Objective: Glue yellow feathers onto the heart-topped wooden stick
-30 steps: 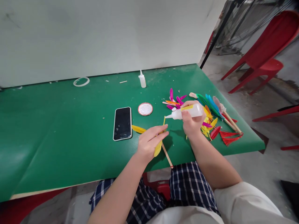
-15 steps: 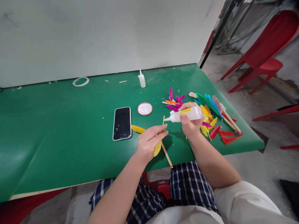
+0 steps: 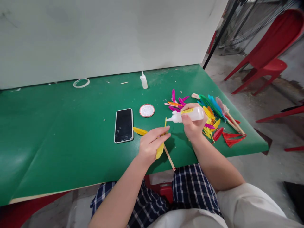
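Note:
Between the fingers of my left hand (image 3: 152, 144) is a yellow feather (image 3: 160, 151), its thin quill end sticking up past the fingertips. My right hand (image 3: 193, 125) grips a white glue bottle (image 3: 196, 114) tipped sideways, and its narrow nozzle meets or nearly meets the quill. A wooden stick (image 3: 169, 157) with a red tip slants out below my left hand; its upper end is hidden. Another yellow feather (image 3: 140, 130) pokes out left of the hand, close to the phone.
On the green table (image 3: 71, 136) are a phone (image 3: 123, 125), a round white disc (image 3: 146, 110), a second bottle (image 3: 143, 80) and a clear ring (image 3: 81, 83). Magenta feathers (image 3: 173, 95), yellow feathers (image 3: 210, 122) and red tassels (image 3: 234, 138) lie at right. Beyond stands a red chair (image 3: 268, 47).
Almost nothing differs. Both hands keep the same hold, with the nozzle still at the quill; the whole view has shifted very slightly.

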Action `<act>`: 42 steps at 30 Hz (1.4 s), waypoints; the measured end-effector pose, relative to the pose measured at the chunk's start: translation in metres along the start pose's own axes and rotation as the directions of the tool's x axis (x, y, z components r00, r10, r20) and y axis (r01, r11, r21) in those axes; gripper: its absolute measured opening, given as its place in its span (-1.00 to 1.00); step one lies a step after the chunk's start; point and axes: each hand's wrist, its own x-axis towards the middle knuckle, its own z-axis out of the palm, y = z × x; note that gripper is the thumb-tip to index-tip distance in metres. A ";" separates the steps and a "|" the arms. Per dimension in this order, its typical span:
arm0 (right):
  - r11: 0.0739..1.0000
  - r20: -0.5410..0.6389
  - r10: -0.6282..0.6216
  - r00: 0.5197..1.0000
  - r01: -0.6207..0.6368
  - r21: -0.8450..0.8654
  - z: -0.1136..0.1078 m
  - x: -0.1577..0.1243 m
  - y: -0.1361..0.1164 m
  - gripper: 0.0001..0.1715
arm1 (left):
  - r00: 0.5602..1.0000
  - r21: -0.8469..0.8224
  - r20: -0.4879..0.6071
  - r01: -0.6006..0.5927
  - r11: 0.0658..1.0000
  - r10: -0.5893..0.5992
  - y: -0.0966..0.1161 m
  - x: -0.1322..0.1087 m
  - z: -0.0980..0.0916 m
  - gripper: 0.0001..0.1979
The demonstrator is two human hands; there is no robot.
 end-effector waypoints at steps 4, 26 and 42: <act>1.000 -0.012 0.002 1.000 -0.002 0.006 0.000 0.000 -0.001 -0.73 | 1.000 -0.002 0.002 0.011 1.000 -0.011 0.000 0.000 0.000 -0.75; 0.999 -0.009 0.051 0.999 -0.051 0.008 0.000 0.003 -0.001 -0.71 | 0.998 0.065 0.033 -0.056 0.996 0.054 0.000 0.001 0.000 -0.78; 0.930 -0.052 0.271 0.961 -0.248 0.271 0.002 0.006 0.009 -0.65 | 0.986 -0.224 -0.092 0.117 0.968 -0.140 -0.003 -0.002 -0.001 -0.73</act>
